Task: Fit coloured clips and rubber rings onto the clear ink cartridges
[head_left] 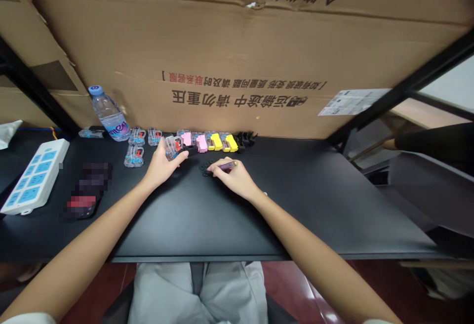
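My left hand (163,163) is closed around a small transparent plastic casing (172,147) with red bits inside and a black piece sticking out on its right. In my right hand (237,178) is a slim, dark pen-like tool (227,165) with a gold-coloured end; its exact kind is unclear. The fingertips of that hand are by a cluster of small black rings (206,167) on the black table. Behind both hands stands a row of similar casings, some with pink parts (201,143), some with yellow parts (231,143). Black pieces (245,140) end the row.
Several transparent casings (134,156) lie left of my left hand, by a water bottle (109,115). Farther left are a blurred phone-like object (88,190) and a white power strip (36,176). A cardboard sheet (237,47) rises behind the table (192,220). Another person's arm (425,139) shows at right.
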`<state>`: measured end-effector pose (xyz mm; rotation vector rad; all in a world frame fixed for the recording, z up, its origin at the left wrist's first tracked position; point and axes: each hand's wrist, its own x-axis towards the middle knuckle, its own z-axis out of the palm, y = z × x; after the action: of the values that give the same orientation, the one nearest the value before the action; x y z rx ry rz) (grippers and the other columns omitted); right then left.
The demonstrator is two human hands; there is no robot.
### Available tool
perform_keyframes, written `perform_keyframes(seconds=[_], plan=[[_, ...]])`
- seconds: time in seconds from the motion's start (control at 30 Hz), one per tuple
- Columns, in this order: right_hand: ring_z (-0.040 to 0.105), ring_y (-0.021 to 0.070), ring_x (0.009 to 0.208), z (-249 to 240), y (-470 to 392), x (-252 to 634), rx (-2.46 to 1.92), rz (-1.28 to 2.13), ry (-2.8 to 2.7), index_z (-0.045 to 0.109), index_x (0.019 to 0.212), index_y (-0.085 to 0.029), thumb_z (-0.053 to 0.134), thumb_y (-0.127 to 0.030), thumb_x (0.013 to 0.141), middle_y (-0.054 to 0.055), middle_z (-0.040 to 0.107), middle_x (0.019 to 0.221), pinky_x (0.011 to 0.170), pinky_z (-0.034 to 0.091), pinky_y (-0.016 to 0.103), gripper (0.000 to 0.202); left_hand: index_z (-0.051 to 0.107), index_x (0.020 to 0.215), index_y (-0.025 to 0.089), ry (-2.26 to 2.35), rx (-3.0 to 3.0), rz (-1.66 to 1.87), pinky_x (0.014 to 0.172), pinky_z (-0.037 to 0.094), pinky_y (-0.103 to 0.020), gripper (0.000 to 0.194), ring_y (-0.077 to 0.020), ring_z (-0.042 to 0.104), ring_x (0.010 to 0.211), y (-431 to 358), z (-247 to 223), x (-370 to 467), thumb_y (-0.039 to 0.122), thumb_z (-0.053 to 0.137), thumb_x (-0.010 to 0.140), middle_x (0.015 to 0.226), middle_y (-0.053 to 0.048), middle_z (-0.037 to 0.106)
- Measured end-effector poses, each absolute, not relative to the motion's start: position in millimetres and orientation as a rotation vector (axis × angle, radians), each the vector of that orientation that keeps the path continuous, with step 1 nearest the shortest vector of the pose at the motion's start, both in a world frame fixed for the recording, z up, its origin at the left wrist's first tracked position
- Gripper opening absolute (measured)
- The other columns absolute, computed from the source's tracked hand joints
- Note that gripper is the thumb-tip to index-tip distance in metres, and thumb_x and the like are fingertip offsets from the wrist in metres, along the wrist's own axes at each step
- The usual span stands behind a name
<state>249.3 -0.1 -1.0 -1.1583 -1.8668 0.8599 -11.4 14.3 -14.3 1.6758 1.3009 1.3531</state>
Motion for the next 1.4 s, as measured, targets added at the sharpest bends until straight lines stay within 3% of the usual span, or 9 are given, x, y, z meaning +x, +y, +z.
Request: perform_keyframes(seconds=[0.13,0.23,0.4,0.57,0.67,0.83,1.07,1.27,1.4], plan=[[0.072,0.0221,0.075,6.9,3.8,258.6,-1.176,0.945,-1.661,0.081,0.080,-0.021,0.061,-0.034,0.095,0.004,0.077,0.075,0.081,0.057,0.037,0.028,0.052,0.123,0.022,1.201,1.716,1.283,0.081,0.069,-0.043,0.048,-0.0248,0.081,0.083,8.9,-7.8,-7.9,0.050,0.078,0.094,0.104,-0.008,0.079],[0.074,0.0240,0.090,11.4,7.9,266.8,-1.112,0.891,-1.600,0.081,0.082,-0.022,0.050,-0.039,0.103,0.007,0.080,0.087,0.092,0.056,0.040,0.041,0.053,0.124,0.022,1.162,1.732,1.252,0.083,0.068,-0.043,0.048,-0.0232,0.081,0.081,5.1,-3.7,-4.9,0.050,0.079,0.094,0.111,-0.010,0.077],[0.070,0.0265,0.107,13.9,7.4,268.8,-1.005,0.733,-1.702,0.078,0.091,-0.024,0.056,-0.026,0.096,0.009,0.076,0.110,0.097,0.055,0.044,0.023,0.057,0.130,0.020,1.135,1.793,1.177,0.089,0.067,-0.045,0.052,-0.0264,0.080,0.094,-1.7,0.1,0.7,0.049,0.080,0.093,0.110,-0.010,0.078],[0.068,0.0241,0.100,14.8,-7.6,255.8,-0.874,0.744,-2.046,0.073,0.105,-0.025,0.069,-0.033,0.099,0.010,0.070,0.116,0.087,0.056,0.039,0.011,0.051,0.142,0.023,0.949,1.778,1.045,0.067,0.066,-0.032,0.060,-0.0210,0.076,0.084,-12.0,-3.0,13.1,0.050,0.078,0.095,0.110,-0.007,0.075],[0.066,0.0218,0.095,12.8,-11.7,251.4,-0.832,0.763,-2.099,0.069,0.103,-0.024,0.072,-0.039,0.100,0.009,0.068,0.111,0.085,0.055,0.035,0.016,0.051,0.139,0.024,0.836,1.712,1.005,0.066,0.067,-0.030,0.057,-0.0195,0.076,0.083,-14.2,-5.3,17.4,0.052,0.076,0.097,0.115,-0.009,0.074],[0.063,0.0202,0.089,9.2,-7.9,252.2,-0.858,0.757,-2.061,0.065,0.097,-0.023,0.069,-0.037,0.103,0.006,0.068,0.102,0.083,0.052,0.034,0.016,0.062,0.114,0.020,0.849,1.619,1.069,0.074,0.070,-0.033,0.041,-0.0190,0.077,0.087,-8.2,-3.8,13.8,0.050,0.080,0.093,0.119,-0.008,0.077],[0.060,0.0176,0.081,7.5,-8.6,251.3,-0.824,0.772,-2.056,0.069,0.101,-0.022,0.068,-0.039,0.104,0.007,0.068,0.105,0.076,0.049,0.032,0.018,0.070,0.115,0.018,0.896,1.586,1.089,0.063,0.066,-0.028,0.044,-0.0130,0.070,0.069,-6.0,2.2,12.2,0.053,0.079,0.091,0.111,-0.007,0.079],[0.051,0.0143,0.066,12.4,-9.8,254.5,-0.950,0.901,-1.923,0.068,0.110,-0.022,0.064,-0.046,0.104,0.000,0.065,0.083,0.065,0.043,0.028,0.025,0.068,0.114,0.018,0.856,1.616,1.067,0.062,0.064,-0.025,0.041,-0.0113,0.067,0.067,-8.8,5.1,12.7,0.052,0.076,0.094,0.107,-0.006,0.077],[0.039,0.0113,0.058,16.2,-9.1,257.6,-0.954,0.919,-2.031,0.066,0.078,-0.019,0.067,-0.043,0.099,-0.004,0.051,0.064,0.059,0.035,0.027,0.032,0.068,0.117,0.018,0.788,1.655,1.004,0.063,0.064,-0.026,0.038,-0.0108,0.067,0.068,-12.4,6.1,13.7,0.050,0.074,0.097,0.116,-0.009,0.076]])
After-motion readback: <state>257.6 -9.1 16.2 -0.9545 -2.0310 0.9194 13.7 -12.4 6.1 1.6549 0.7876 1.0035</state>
